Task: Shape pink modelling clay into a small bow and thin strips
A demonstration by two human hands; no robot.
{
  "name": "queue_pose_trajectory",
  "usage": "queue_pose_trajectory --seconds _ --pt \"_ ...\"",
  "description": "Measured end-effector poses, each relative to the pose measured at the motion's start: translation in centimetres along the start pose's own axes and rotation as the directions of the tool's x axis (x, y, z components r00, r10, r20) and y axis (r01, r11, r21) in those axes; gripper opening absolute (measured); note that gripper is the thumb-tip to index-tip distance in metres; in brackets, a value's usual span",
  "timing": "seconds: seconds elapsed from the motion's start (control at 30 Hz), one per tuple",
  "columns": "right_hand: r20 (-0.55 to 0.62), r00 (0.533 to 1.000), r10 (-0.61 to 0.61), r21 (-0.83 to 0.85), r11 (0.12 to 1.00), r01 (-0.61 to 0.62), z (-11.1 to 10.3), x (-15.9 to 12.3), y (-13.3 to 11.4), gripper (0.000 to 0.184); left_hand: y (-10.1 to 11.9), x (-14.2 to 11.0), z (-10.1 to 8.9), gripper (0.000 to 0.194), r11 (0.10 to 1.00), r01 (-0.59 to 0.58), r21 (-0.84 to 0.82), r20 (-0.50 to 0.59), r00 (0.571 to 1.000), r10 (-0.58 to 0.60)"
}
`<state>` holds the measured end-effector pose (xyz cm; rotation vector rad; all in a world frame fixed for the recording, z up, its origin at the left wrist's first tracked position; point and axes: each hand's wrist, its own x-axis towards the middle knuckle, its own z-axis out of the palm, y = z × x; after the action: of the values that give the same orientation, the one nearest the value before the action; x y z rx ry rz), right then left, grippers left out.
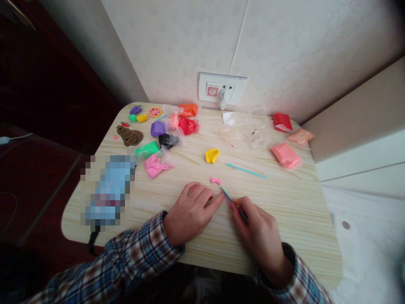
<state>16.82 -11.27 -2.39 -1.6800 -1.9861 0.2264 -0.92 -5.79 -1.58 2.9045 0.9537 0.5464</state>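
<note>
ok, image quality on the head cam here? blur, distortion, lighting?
Head view: soft even light on the table, no glare; dark vignetted corners, room at left nearly black. Wide-angle bowing curves the table edge. A pixelated block masks something at left. The left hand, the right hand with its teal tool and the clay pieces are slightly soft, colours readable.

Left hand (190, 211) lies palm down, fingers curled, forefinger extended; right hand (260, 236) pinches closed, its grip tight, plaid sleeves at both wrists.

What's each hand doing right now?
Left hand: holds nothing, fingertips pressing a pink clay bit on the table.
Right hand: closed on teal tool.
</note>
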Motion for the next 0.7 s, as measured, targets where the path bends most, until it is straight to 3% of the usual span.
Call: queue_pose_trajectory --seconds 0.5,0.7 --pt "-0.027 0.997 -0.074 -0.125 0.990 0.070 -0.3 0.7 -0.9 0.028 0.0 0.1 -0.2 0.031 1.000 -0.005 0.002 0.015 1.000 0.005" --pt "0.017 0.995 -0.099 -0.156 0.983 0.101 -0.9 1.2 -1.0 0.028 0.0 0.0 -0.1 0.034 1.000 0.015 -0.011 0.004 1.000 -0.015"
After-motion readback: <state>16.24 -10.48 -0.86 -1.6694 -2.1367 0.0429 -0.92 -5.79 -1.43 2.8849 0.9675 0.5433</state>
